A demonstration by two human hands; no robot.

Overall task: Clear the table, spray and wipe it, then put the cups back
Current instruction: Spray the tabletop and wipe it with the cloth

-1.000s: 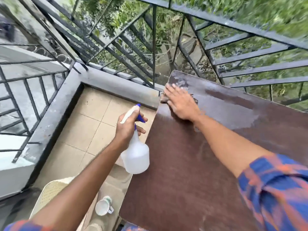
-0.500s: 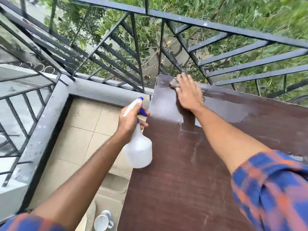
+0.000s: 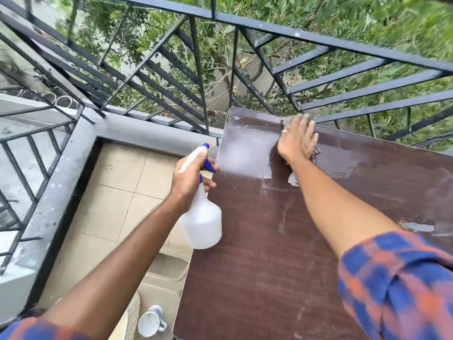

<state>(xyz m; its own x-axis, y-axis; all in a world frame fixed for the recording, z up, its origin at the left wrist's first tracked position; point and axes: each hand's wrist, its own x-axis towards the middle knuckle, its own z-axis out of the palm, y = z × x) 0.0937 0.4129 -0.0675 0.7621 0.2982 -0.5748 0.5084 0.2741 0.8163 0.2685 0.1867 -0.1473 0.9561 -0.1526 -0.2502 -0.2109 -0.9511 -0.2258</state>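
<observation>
The dark brown table fills the right half, with a wet sheen near its far left corner. My right hand lies flat with straight fingers on a small grey cloth at the table's far edge; most of the cloth is hidden beneath the hand. My left hand grips the neck of a white spray bottle with a blue trigger, held in the air just left of the table's left edge. A white cup stands off the table, low at the bottom centre.
A black metal railing runs close behind the table and along the left. A grey concrete ledge borders the beige tiled floor. A cream woven chair stands beside the cup. Greenery lies beyond the railing.
My right hand has slid the cloth from the table's left edge to the far edge and rightwards, leaving a wet streak. The left hand keeps the bottle in about the same place.
</observation>
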